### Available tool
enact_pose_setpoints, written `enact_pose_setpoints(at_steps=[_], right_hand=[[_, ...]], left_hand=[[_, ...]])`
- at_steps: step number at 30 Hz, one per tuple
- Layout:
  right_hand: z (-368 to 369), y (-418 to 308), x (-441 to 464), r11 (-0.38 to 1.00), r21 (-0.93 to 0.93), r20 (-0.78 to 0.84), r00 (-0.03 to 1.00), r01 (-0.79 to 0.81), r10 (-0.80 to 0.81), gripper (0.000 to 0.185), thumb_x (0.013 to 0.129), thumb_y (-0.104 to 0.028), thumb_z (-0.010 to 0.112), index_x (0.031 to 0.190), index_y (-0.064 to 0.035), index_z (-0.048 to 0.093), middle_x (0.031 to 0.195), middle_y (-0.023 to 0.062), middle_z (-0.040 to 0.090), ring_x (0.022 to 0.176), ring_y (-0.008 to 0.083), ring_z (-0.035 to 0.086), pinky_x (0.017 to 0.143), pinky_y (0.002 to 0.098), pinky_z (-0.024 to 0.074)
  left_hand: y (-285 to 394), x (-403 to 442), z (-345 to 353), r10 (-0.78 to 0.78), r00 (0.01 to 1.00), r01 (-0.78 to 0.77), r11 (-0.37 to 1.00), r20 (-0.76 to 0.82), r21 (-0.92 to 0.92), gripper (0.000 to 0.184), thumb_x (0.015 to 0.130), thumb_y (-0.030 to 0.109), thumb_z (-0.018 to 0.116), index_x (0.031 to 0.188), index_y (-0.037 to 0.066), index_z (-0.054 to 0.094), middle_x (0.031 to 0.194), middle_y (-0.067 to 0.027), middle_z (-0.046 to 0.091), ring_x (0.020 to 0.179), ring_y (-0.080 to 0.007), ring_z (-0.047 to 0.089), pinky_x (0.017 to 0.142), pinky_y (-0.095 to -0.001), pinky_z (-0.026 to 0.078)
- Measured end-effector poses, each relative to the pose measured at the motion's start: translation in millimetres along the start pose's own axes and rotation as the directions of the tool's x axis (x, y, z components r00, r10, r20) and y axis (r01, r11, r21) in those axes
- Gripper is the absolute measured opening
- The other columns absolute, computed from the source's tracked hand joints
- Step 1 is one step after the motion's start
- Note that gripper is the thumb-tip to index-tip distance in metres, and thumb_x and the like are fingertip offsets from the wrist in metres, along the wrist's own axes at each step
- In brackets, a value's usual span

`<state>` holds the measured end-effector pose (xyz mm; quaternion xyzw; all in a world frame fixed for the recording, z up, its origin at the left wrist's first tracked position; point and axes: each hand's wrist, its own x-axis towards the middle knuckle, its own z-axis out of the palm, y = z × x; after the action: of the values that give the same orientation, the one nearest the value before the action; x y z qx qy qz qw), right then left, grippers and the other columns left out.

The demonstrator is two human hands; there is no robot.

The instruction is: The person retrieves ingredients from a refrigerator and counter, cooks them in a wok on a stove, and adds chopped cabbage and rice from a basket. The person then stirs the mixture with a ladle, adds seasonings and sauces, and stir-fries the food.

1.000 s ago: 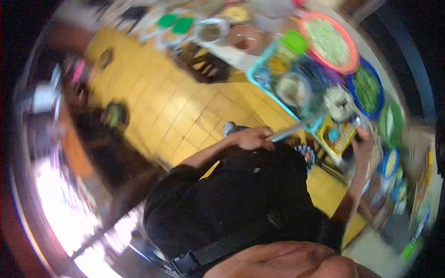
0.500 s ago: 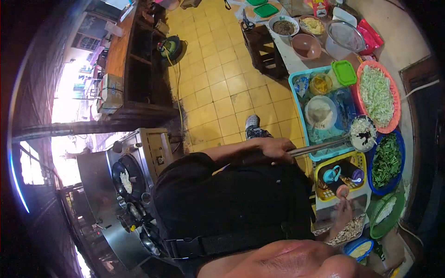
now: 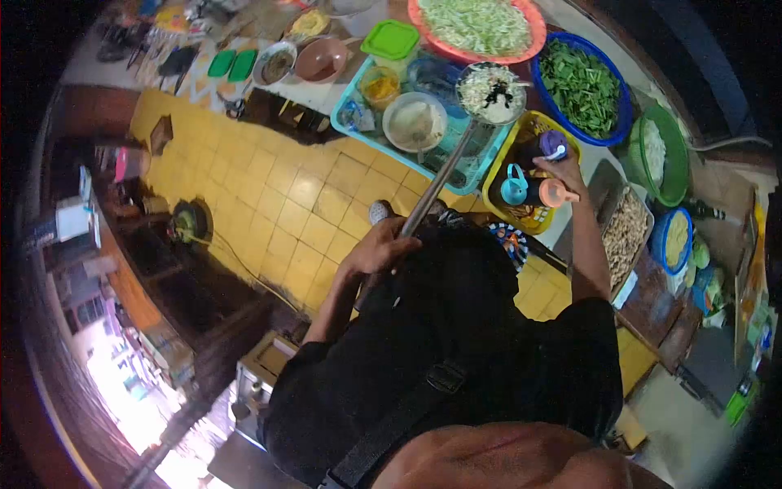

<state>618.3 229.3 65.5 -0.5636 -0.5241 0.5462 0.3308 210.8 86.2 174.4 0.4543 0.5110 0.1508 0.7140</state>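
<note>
My left hand [image 3: 381,247] is closed around the long metal handle of a ladle [image 3: 440,181]. The ladle's bowl rests over or just above the blue tray [image 3: 340,102], and in it lie pale shreds and white stuff with a black sauce [image 3: 498,99] on top. My right hand [image 3: 564,173] reaches over the yellow basket [image 3: 493,204], its fingers closed on a bottle with a purple cap [image 3: 553,145]. Beside my wrist stands a bottle with an orange cap [image 3: 557,193], and next to it one with a light blue cap [image 3: 515,186].
Around the basket stand a red colander of shredded cabbage [image 3: 481,28], a blue basket of cut greens [image 3: 582,90], a green basket [image 3: 674,163] and a tray of chopped brown pieces [image 3: 627,232]. A white tub [image 3: 417,122] sits in the blue tray. Yellow floor tiles [image 3: 277,196] lie to the left.
My view has turned toward the counter. My right hand has moved from beside the orange-capped bottle to the purple-capped one. My left hand still holds the loaded ladle.
</note>
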Motion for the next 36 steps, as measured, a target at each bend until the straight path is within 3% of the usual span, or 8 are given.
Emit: enact_pose_setpoints(at_steps=[5, 7, 12, 17, 18, 29, 34, 36], right_hand=[[-10.3, -56.1, -6.3, 0.943, -0.194, -0.2, 0.93, 0.271, -0.308, 0.065, 0.064, -0.012, 0.078, 0.119, -0.0026, 0.045, 0.106, 0.0058, 0.058, 0.09, 0.0138, 0.057, 0.082, 0.0285, 0.045], [-15.7, -87.7, -3.2, 0.736, -0.559, -0.148, 0.828, 0.381, -0.541, 0.067, 0.061, -0.016, 0.076, 0.12, -0.0081, 0.046, 0.109, 0.0079, 0.057, 0.094, 0.0233, 0.058, 0.082, 0.0359, 0.0465], [31.4, -177.1, -14.5, 0.203, -0.976, -0.043, 0.847, 0.078, -0.529, 0.063, 0.061, -0.016, 0.071, 0.119, -0.0156, 0.047, 0.112, 0.0075, 0.054, 0.105, 0.0282, 0.051, 0.089, 0.0405, 0.0407], [58.9, -157.3, 2.8, -0.361, -0.92, 0.065, 0.846, -0.155, -0.53, 0.035, 0.079, -0.012, 0.05, 0.113, -0.019, 0.052, 0.101, 0.0036, 0.055, 0.102, 0.0254, 0.049, 0.091, 0.0481, 0.0323], [62.1, -159.7, 0.5, -0.365, -0.919, -0.016, 0.936, -0.153, -0.353, 0.033, 0.081, -0.016, 0.048, 0.113, -0.0193, 0.051, 0.104, 0.0034, 0.055, 0.104, 0.0256, 0.048, 0.094, 0.0478, 0.0289], [77.1, -162.5, -9.9, -0.396, -0.884, -0.061, 0.9, -0.249, -0.431, 0.035, 0.081, -0.017, 0.047, 0.116, -0.0193, 0.05, 0.108, 0.0027, 0.054, 0.108, 0.0255, 0.045, 0.095, 0.0459, 0.027], [56.5, -148.6, -19.2, -0.111, -0.96, -0.194, 0.893, -0.259, -0.406, 0.063, 0.065, -0.019, 0.069, 0.123, -0.0186, 0.044, 0.112, 0.0064, 0.054, 0.105, 0.0267, 0.05, 0.09, 0.0418, 0.0375], [46.3, -139.9, -18.1, 0.257, -0.944, -0.278, 0.916, -0.205, -0.29, 0.072, 0.062, -0.024, 0.073, 0.126, -0.0135, 0.041, 0.116, 0.0124, 0.053, 0.106, 0.0322, 0.05, 0.089, 0.0433, 0.0399]], left_hand=[[5.4, -3.6, -12.4, 0.053, 0.997, -0.056, 0.997, 0.054, 0.056, 0.026, 0.079, 0.022, 0.06, 0.09, -0.001, 0.053, 0.063, -0.0017, 0.049, 0.051, -0.0095, 0.047, 0.044, -0.0254, 0.038], [7.6, -8.2, -16.4, 0.048, 0.996, -0.052, 0.997, 0.073, 0.064, 0.033, 0.079, 0.023, 0.061, 0.097, -0.004, 0.053, 0.059, -0.0029, 0.047, 0.047, -0.0104, 0.048, 0.041, -0.0259, 0.037], [-4.8, -8.0, -39.6, 0.065, 0.995, -0.08, 0.975, 0.078, 0.209, 0.033, 0.078, 0.027, 0.061, 0.092, -0.002, 0.056, 0.062, -0.0023, 0.044, 0.055, -0.0126, 0.045, 0.049, -0.0291, 0.036], [-0.1, -7.6, -58.0, 0.063, 0.985, -0.114, 0.935, 0.159, 0.336, 0.036, 0.079, 0.021, 0.06, 0.107, -0.002, 0.056, 0.085, -0.0045, 0.06, 0.076, -0.0126, 0.051, 0.07, -0.0278, 0.042], [5.5, -9.2, -60.0, -0.027, 0.986, -0.037, 0.924, 0.163, 0.38, 0.036, 0.079, 0.02, 0.06, 0.106, -0.003, 0.057, 0.087, -0.0055, 0.061, 0.079, -0.0132, 0.052, 0.073, -0.0281, 0.042], [-1.7, -10.9, -68.3, 0.063, 0.982, -0.108, 0.961, 0.178, 0.256, 0.029, 0.077, 0.025, 0.061, 0.083, -0.003, 0.056, 0.07, -0.0085, 0.052, 0.062, -0.0148, 0.051, 0.053, -0.0305, 0.04], [14.4, -15.2, -57.2, -0.034, 0.975, 0.005, 0.992, 0.221, 0.129, 0.028, 0.078, 0.025, 0.059, 0.086, -0.003, 0.057, 0.067, -0.0078, 0.054, 0.06, -0.0138, 0.051, 0.052, -0.0296, 0.041], [6.4, -15.0, -54.0, 0.086, 0.967, -0.143, 0.962, 0.24, 0.233, 0.038, 0.079, 0.017, 0.058, 0.112, -0.001, 0.054, 0.083, -0.0064, 0.059, 0.072, -0.0141, 0.053, 0.058, -0.0269, 0.043]])
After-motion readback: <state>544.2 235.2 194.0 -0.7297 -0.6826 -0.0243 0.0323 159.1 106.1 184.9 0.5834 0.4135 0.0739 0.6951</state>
